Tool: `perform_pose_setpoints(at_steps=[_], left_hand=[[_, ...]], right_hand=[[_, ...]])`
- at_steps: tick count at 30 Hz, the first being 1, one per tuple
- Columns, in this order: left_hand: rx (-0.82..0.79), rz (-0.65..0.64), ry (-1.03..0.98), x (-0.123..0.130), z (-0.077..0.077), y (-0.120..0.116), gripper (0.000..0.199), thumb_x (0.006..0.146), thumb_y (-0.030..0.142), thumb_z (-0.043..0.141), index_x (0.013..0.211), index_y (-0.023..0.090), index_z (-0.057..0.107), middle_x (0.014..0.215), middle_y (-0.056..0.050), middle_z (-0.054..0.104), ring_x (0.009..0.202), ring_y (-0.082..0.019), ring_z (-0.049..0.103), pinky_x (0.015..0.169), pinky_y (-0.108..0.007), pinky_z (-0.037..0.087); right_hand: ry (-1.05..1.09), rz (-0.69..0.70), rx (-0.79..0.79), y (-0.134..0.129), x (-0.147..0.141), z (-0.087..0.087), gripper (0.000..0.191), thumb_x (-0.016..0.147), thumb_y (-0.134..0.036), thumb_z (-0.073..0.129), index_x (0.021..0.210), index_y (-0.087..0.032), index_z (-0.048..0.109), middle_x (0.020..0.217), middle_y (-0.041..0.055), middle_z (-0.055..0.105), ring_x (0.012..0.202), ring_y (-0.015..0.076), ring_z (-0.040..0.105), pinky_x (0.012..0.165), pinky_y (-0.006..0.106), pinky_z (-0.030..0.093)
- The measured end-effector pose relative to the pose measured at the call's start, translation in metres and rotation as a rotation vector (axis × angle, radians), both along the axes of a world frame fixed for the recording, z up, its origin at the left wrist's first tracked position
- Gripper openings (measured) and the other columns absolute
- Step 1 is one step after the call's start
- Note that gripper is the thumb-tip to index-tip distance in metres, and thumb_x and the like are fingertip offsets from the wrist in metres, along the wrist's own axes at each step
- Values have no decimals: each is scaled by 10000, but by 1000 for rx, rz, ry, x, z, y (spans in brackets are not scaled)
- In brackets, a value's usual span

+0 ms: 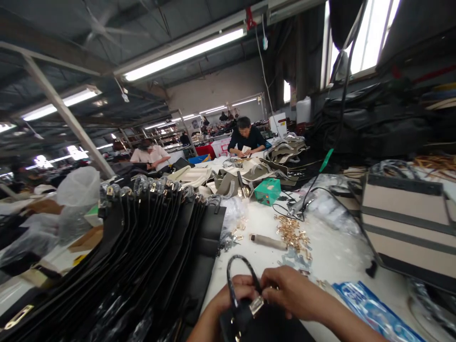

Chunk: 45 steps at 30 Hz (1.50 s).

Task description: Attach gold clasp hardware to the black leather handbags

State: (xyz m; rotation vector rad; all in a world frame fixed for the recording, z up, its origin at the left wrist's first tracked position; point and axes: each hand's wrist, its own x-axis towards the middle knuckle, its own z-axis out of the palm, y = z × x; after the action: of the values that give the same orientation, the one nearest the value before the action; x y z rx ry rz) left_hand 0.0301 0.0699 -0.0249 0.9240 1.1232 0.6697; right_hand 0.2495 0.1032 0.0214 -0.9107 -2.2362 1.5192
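A black handbag panel (270, 325) with a looped handle (231, 280) in clear wrap is at the bottom middle, close to me. My left hand (240, 290) is closed on its upper edge, with the fingers behind the handle. A gold metal clasp (256, 305) sits on the panel below the handle. My right hand (290, 290) is closed in a pinch beside the handle, just above the clasp. Whatever lies between its fingertips is too small and hidden to name.
Many black bag panels (153, 237) stand stacked at left. Loose gold fittings (290, 232), a grey roll (269, 242) and a green box (267, 191) lie on the white table (249, 259). A blue packet (374, 308) and beige panels (402, 223) are at right. Two people work beyond.
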Motion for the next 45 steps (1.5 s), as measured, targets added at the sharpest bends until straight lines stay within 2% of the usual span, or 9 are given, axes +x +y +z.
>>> perform_pose_setpoints(at_steps=[4,7,11,14,20,25,32,39,45], left_hand=[[10,-1,-93,-1,3,-6,371,594,291,803,920,120,762,733,-67,700,686,-185,613,703,-284,422],[50,28,-140,3,8,-11,394,640,312,797,985,125,761,818,-88,729,791,-229,651,747,-300,445],[77,65,-173,6,17,-16,428,677,348,785,1044,132,744,878,-107,746,865,-283,680,794,-341,474],[61,78,-173,2,15,-20,481,638,315,816,1066,116,729,847,-103,748,817,-268,694,803,-340,487],[-5,98,-239,-8,-6,-38,553,685,246,772,1211,129,651,933,-101,744,764,-196,685,736,-276,489],[22,90,-256,-4,-5,-42,532,674,231,757,1184,113,664,916,-91,743,753,-188,676,757,-286,491],[-6,89,-230,-8,-9,-41,577,698,231,753,1250,119,625,1003,-115,741,830,-217,687,772,-298,488],[-41,86,-259,-7,-10,-36,567,700,226,750,1243,120,628,1064,-123,732,939,-247,680,811,-307,488],[-37,84,-253,-7,-9,-34,554,696,240,760,1223,117,641,1063,-121,729,928,-245,679,831,-316,483]], right_hand=[[-85,-157,247,-15,11,-1,145,835,-211,582,882,-239,716,729,-11,695,641,147,659,624,218,441],[-10,-224,363,-22,13,-3,131,857,-258,606,808,-258,728,865,-3,706,834,171,654,758,238,441],[46,-392,343,-18,4,-2,195,866,-327,608,760,-268,761,844,12,680,812,172,641,770,256,451],[47,-462,267,-13,-2,-1,195,848,-366,620,798,-258,774,808,13,706,797,188,651,758,272,461],[10,-423,75,-20,-5,-10,296,897,-418,531,820,-196,712,718,-11,707,482,122,572,538,252,439],[45,-358,330,-32,-2,-20,230,871,-384,611,778,-214,735,802,20,704,771,174,644,732,278,472],[22,-429,151,-39,5,-27,254,906,-385,559,868,-198,725,671,-10,666,561,145,613,584,253,462],[0,-360,349,-38,12,-34,167,897,-320,592,926,-228,728,851,11,724,772,175,657,713,265,477],[-63,-347,494,-42,7,-40,180,926,-325,563,952,-247,723,882,27,728,801,187,658,756,287,476]])
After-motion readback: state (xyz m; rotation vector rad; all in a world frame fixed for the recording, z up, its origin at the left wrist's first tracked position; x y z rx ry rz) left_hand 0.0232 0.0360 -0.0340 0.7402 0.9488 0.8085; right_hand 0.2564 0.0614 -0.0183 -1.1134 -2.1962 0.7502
